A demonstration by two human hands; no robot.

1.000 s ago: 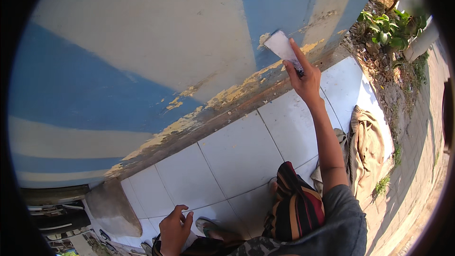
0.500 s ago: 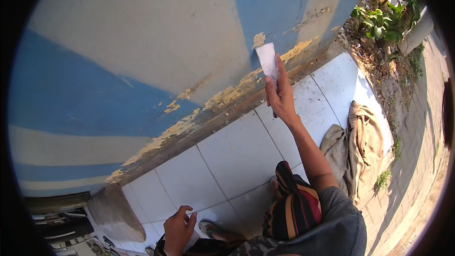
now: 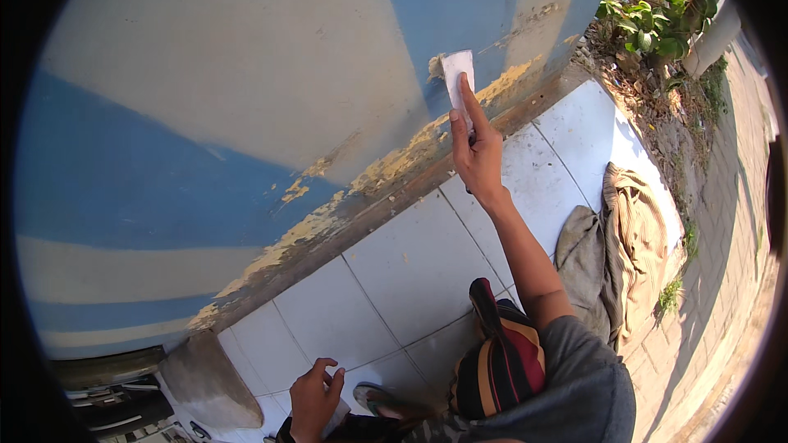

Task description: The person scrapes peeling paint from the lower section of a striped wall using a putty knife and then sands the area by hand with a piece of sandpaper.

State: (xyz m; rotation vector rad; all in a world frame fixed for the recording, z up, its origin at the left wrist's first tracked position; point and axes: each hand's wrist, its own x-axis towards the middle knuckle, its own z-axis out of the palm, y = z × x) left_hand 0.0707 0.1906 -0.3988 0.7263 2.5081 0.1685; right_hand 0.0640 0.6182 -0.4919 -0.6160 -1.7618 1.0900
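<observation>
A flat, pale scraper is gripped in my right hand, my index finger lying along it. Its top end rests on the blue and off-white painted wall, beside a small cream patch of flaked paint. A long band of peeling paint runs along the wall's foot. My left hand hangs low near my lap with fingers loosely bent and apart, holding nothing that I can see. A striped cloth covers my leg, and a sandalled foot stands on the tiles.
White floor tiles border the wall, with a grey worn slab at lower left. Crumpled beige and grey cloths lie to my right. Beyond are leafy plants, a pale post, weeds and paving.
My right hand first moved left and down with the scraper, turning it more upright, then rose slightly back onto the wall by the flaked patch. My left hand has hardly moved.
</observation>
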